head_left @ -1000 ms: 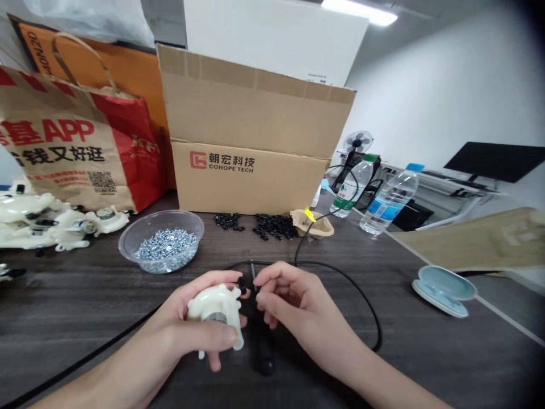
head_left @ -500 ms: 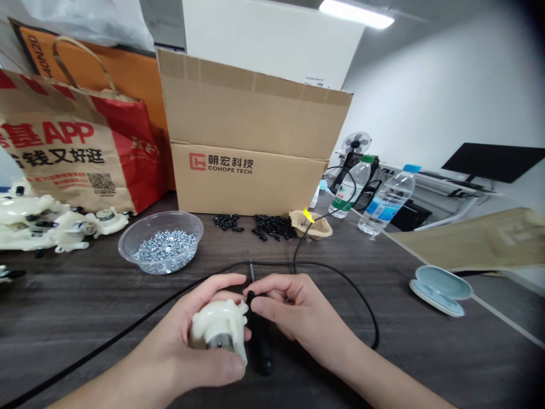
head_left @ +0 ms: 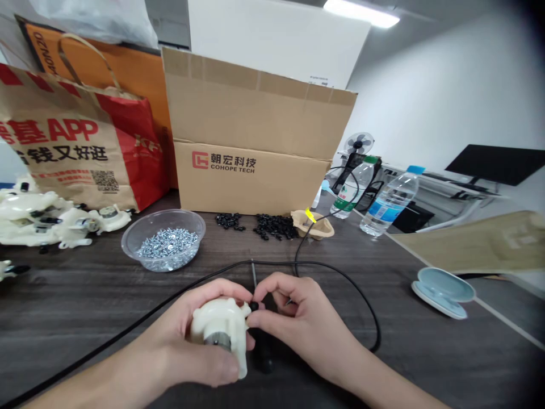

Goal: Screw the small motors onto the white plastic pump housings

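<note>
My left hand (head_left: 183, 341) is wrapped round a cream plastic housing (head_left: 219, 318) with a silvery metal cylinder (head_left: 218, 339) set in it. Between the thumb and forefinger of my right hand (head_left: 298, 321) is a small black part (head_left: 254, 305), held against the nub on the housing's right side. Inside the curled fingers of that hand a thin metal tip shows, perhaps a screw. Under and between both hands lies a screwdriver, its black handle (head_left: 264, 358) toward me and its shaft (head_left: 254, 274) pointing away.
A clear bowl of screws (head_left: 168, 244) stands left of centre, near several cream assemblies (head_left: 51, 218). Small black parts (head_left: 276, 226) lie in piles before a cardboard box (head_left: 255, 125). A black cable (head_left: 332, 266) loops across the table. Bottles (head_left: 389, 201) and an open case (head_left: 443, 292) are right.
My right hand has brought the black part down against the housing's side nub. The left forefinger has shifted right, close to the right fingertips. The view has moved slightly.
</note>
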Demonstrator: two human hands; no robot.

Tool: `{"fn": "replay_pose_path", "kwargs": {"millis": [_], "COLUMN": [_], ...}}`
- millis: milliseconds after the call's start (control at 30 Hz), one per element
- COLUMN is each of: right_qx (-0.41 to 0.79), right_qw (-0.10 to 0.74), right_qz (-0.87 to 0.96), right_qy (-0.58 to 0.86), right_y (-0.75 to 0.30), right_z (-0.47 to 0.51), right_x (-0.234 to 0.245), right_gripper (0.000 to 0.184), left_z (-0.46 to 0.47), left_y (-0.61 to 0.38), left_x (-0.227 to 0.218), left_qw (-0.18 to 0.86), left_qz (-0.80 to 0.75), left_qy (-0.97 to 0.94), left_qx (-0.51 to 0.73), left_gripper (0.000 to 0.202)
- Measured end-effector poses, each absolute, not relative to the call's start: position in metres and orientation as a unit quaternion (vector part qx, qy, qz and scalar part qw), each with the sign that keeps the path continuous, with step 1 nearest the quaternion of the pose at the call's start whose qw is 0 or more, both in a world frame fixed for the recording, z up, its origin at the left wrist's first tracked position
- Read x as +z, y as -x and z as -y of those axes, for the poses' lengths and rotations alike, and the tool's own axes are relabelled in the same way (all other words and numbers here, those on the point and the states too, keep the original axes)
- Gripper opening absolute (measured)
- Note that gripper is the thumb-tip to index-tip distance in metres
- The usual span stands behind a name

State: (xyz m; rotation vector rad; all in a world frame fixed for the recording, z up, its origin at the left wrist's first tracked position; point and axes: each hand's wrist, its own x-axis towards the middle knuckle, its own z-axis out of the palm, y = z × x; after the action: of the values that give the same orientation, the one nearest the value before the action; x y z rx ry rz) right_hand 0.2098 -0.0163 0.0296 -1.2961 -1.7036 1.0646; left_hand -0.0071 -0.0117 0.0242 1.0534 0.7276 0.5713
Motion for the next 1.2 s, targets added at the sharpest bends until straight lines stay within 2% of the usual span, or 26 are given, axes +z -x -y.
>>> {"fn": "replay_pose_path", "kwargs": {"millis": [233, 433, 533, 767, 1200], "right_qx": [0.493, 0.406, 0.412, 0.490, 0.488], "right_qw": [0.366, 0.352, 0.339, 0.363, 0.302], "right_qz": [0.644, 0.700, 0.700, 0.622, 0.645], "right_qy": [0.457, 0.470, 0.474, 0.491, 0.505], "right_y": [-0.215, -0.217, -0.214, -0.211, -0.214], "right_z": [0.013, 0.013, 0.014, 0.012, 0.010], "right_x": [0.028, 0.025, 0.025, 0.027, 0.027], "right_gripper": [0.020, 0.018, 0.025, 0.043, 0.027], "left_z": [0.009, 0.008, 0.008, 0.010, 0.010], "left_y": [0.011, 0.005, 0.006, 0.013, 0.005], "left_x": [0.021, 0.024, 0.024, 0.024, 0.009], "left_qw": [0.783, 0.744, 0.752, 0.766, 0.755], "left_qz": [-0.299, -0.353, -0.336, -0.338, -0.296], "left_qy": [-0.486, -0.514, -0.524, -0.502, -0.537], "left_qx": [0.249, 0.240, 0.216, 0.220, 0.234], "left_gripper": [0.088, 0.071, 0.064, 0.074, 0.065]}}
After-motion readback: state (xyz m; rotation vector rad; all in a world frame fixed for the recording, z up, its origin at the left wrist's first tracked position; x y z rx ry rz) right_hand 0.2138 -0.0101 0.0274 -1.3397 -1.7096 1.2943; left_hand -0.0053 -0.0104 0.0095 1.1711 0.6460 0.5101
